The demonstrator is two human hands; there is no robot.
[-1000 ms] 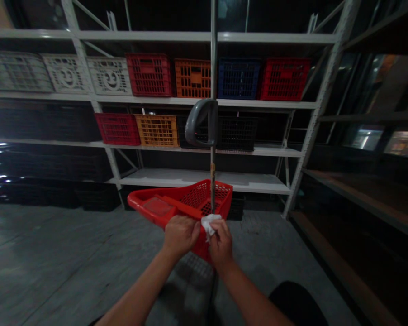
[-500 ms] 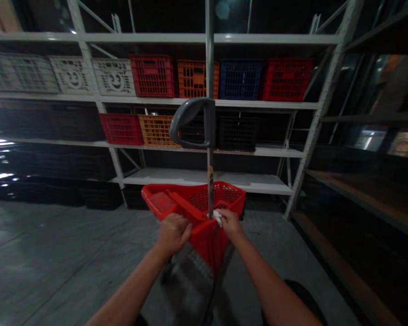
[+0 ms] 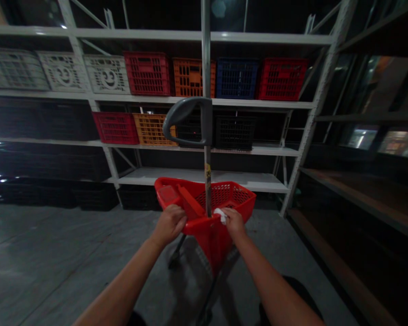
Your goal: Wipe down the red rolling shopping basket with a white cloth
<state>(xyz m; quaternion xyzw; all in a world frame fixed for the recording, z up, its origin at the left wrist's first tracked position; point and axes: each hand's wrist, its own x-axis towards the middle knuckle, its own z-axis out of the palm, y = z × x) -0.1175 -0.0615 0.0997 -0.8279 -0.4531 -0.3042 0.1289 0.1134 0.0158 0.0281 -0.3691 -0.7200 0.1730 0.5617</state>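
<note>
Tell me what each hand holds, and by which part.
Left hand grips the red basket by its near rim. Right hand holds a white cloth, bunched, against that rim.

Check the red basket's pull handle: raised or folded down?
Raised. Its pole stands upright from the red basket, grey grip high above the rim.

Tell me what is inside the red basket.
The red basket shows only mesh wall and a red bar; its near rim, under left hand and right hand with white cloth, hides the floor.

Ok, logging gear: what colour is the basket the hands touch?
The basket is red; the head view shows it.
</note>
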